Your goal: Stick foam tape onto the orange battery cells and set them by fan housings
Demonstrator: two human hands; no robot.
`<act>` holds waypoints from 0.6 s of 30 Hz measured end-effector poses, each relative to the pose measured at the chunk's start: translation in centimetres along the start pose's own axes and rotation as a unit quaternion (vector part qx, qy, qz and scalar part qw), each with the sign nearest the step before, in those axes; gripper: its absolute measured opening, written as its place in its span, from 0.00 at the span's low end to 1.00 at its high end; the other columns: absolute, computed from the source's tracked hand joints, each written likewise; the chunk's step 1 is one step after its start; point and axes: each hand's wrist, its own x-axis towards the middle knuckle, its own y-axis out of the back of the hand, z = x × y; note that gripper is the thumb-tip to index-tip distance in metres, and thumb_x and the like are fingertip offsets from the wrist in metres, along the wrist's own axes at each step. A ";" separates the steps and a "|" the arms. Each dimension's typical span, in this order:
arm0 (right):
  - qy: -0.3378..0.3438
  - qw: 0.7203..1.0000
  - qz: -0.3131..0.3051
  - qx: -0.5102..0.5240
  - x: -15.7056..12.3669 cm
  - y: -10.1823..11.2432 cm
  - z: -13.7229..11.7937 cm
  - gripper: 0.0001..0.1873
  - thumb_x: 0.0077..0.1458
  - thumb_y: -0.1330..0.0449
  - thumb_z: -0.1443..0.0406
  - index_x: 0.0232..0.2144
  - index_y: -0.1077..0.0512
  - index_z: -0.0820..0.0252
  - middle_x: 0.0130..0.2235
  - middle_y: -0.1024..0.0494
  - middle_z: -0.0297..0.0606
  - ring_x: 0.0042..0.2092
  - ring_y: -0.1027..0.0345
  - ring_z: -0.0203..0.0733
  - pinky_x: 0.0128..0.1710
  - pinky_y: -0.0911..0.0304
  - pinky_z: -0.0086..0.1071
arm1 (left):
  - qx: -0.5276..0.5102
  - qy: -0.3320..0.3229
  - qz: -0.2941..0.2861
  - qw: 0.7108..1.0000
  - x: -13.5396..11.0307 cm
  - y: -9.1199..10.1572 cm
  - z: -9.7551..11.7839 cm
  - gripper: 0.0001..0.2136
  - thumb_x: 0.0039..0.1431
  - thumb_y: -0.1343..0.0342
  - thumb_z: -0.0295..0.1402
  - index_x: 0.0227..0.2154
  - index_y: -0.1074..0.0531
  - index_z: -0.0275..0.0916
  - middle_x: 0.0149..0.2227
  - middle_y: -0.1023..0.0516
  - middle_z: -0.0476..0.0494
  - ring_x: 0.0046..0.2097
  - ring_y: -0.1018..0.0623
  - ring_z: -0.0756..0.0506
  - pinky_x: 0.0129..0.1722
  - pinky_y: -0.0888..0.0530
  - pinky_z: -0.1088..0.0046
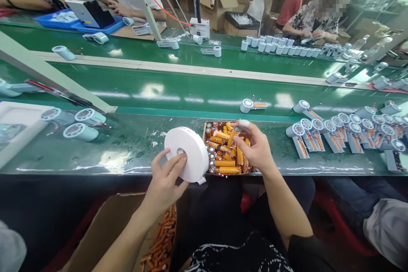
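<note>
My left hand (167, 176) grips a large white roll of tape (195, 146), its fingers at the centre hole and its thumb below. A short loose tail of tape sticks out at the roll's lower edge. Just right of the roll, many orange cylindrical batteries (225, 163) lie heaped in a shallow box at the table's front edge. My right hand (258, 148) is over the box's right side, with a white wrap on one fingertip. Between its thumb and fingers it pinches one orange battery (231, 137), tilted upward.
Light-blue fan-like units (330, 126) crowd the right of the green table, and several stand at left (81, 131). A lone unit (246, 106) lies on the green belt (191, 89). A slanted metal post (63, 76) crosses the left. Below, a carton (111, 221) holds more batteries. Co-workers sit opposite.
</note>
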 end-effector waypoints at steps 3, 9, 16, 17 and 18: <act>0.014 0.986 -0.099 -0.130 -0.1 1.4 0.2 0.19 0.65 0.40 0.68 0.57 0.24 0.55 0.48 0.15 0.43 0.47 0.21 0.49 0.54 0.27 0.45 | -0.008 0.000 -0.004 1.000 0.0 0.0 0.1 0.25 0.59 0.37 0.22 0.59 0.33 0.37 0.51 0.21 0.29 0.66 0.34 0.22 0.59 0.26 0.36; 0.100 0.948 -0.143 -0.265 -2.5 3.0 0.8 0.08 0.64 0.36 0.69 0.44 0.18 0.54 0.44 0.17 0.43 0.49 0.26 0.52 0.53 0.32 0.48 | -0.014 0.006 -0.004 1.000 -0.1 0.1 0.2 0.26 0.59 0.38 0.23 0.60 0.34 0.40 0.51 0.21 0.32 0.66 0.34 0.24 0.59 0.26 0.38; 0.003 0.998 0.018 -0.068 -3.6 4.2 0.7 0.25 0.70 0.41 0.47 0.29 0.21 0.56 0.26 0.20 0.37 0.29 0.26 0.42 0.32 0.32 0.35 | -0.030 0.007 -0.011 0.999 -0.3 -0.3 0.3 0.27 0.59 0.36 0.24 0.61 0.33 0.38 0.52 0.21 0.31 0.66 0.33 0.23 0.60 0.27 0.37; -0.029 0.999 0.021 -0.015 -3.6 4.0 0.5 0.27 0.70 0.42 0.45 0.28 0.22 0.56 0.25 0.20 0.36 0.26 0.26 0.41 0.29 0.32 0.34 | -0.033 0.008 -0.011 0.999 -0.3 -0.4 0.4 0.26 0.59 0.36 0.24 0.60 0.33 0.38 0.52 0.21 0.31 0.66 0.33 0.23 0.61 0.27 0.38; -0.054 0.997 0.031 0.047 -3.5 3.8 0.4 0.26 0.69 0.41 0.43 0.30 0.22 0.56 0.26 0.19 0.36 0.26 0.25 0.41 0.27 0.31 0.33 | -0.035 0.009 -0.010 0.999 -0.2 -0.5 0.4 0.26 0.59 0.36 0.24 0.60 0.33 0.38 0.52 0.21 0.31 0.66 0.33 0.23 0.61 0.27 0.38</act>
